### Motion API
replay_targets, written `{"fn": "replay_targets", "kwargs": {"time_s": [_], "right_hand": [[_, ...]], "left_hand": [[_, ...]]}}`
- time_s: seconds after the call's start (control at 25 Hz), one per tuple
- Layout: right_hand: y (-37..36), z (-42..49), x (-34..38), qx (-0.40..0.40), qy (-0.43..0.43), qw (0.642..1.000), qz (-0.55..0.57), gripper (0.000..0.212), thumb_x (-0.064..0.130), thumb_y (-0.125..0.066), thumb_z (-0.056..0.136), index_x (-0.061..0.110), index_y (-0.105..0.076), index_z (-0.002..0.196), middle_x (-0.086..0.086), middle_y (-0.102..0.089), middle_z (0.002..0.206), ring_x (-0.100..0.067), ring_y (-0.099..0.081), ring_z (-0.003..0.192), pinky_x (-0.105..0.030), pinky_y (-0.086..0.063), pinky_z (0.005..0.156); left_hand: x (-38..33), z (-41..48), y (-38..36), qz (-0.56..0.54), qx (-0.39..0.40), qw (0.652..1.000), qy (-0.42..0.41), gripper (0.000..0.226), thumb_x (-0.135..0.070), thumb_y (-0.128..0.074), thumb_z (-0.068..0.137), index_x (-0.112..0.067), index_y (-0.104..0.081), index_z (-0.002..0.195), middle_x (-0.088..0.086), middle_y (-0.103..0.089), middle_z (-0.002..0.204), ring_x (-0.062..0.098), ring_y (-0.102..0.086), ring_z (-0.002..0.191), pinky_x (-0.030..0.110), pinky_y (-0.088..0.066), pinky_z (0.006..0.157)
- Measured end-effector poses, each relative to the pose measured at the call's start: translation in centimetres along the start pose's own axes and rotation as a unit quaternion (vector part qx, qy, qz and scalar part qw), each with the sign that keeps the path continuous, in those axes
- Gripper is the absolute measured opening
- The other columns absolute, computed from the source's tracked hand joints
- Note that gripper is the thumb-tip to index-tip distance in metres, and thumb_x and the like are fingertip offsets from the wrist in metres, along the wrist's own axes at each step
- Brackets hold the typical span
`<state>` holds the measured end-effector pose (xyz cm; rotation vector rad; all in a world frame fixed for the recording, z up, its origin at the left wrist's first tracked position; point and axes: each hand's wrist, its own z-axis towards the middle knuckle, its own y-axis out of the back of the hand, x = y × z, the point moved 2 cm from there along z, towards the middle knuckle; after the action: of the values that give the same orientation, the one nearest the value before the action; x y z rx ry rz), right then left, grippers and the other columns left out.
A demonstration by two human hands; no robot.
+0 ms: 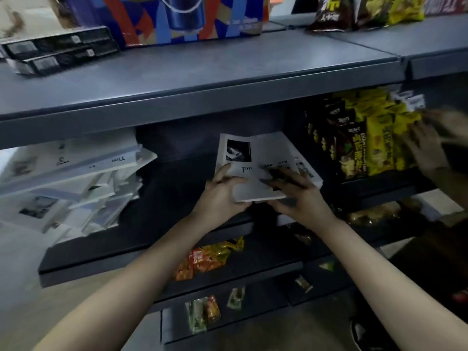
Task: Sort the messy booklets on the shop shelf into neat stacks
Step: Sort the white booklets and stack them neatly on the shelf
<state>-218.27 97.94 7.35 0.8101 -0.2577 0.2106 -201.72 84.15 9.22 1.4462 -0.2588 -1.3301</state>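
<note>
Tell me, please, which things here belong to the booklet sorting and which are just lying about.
Job: stack of booklets, gripped by left hand, right hand flat on top; messy pile of booklets.
Lying about: snack bags; black boxes; colourful box; sweets.

We look through one head camera, facing forward and down, close to the shelf (174, 196): booklets (71, 183) at 9 o'clock, snack bags (359, 138) at 2 o'clock.
</note>
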Motion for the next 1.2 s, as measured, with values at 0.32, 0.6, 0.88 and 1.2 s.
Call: {"fn": "replay_targets", "kwargs": {"time_s": [0.32,0.6,0.88,1.2], "right_hand": [[0.7,-4.5,-7.4,0.256,-0.132,0.952,-0.1,0.058,0.045,-0.057,0.086,0.032,-0.04,0.139,-0.006,-0.027,0.152,-0.03,-0.012,0.144,-0.058,-0.016,0.112],[-0.8,-2.6,-12.3,0.289,-0.194,0.935,-0.062,0.051,0.066,-0.038,0.079,0.067,-0.021,0.128,0.003,-0.018,0.157,-0.033,-0.01,0.144,-0.056,-0.02,0.111],[-0.5,-0.1,-12.8,0.241,-0.176,0.954,-0.035,0.046,0.017,-0.063,0.087,0.023,-0.052,0.132,-0.013,-0.029,0.151,-0.035,-0.032,0.136,-0.045,-0.028,0.111],[-0.6,0.4,-12.8,0.216,-0.174,0.961,-0.009,0.049,0.019,-0.071,0.08,0.018,-0.057,0.127,-0.014,-0.036,0.148,-0.029,-0.044,0.13,-0.045,-0.032,0.109]], "left_hand": [[-2.2,2.2,-9.2,0.137,0.154,0.977,0.043,0.071,-0.047,-0.055,0.088,-0.026,-0.021,0.146,0.014,0.003,0.156,0.049,0.0,0.137,0.056,-0.019,0.112],[-3.2,5.0,-10.4,0.242,0.109,0.964,0.011,0.064,-0.048,-0.024,0.099,-0.009,-0.009,0.147,0.036,-0.001,0.149,0.046,0.007,0.14,0.057,0.009,0.113],[-3.1,6.8,-11.7,0.277,0.105,0.954,0.043,0.068,-0.048,-0.023,0.099,-0.004,-0.004,0.147,0.04,-0.002,0.147,0.049,0.006,0.139,0.061,0.004,0.112],[-2.8,7.2,-11.8,0.307,0.087,0.947,0.021,0.067,-0.046,-0.025,0.1,-0.001,-0.007,0.147,0.037,-0.01,0.147,0.043,0.002,0.142,0.06,0.0,0.113]]}}
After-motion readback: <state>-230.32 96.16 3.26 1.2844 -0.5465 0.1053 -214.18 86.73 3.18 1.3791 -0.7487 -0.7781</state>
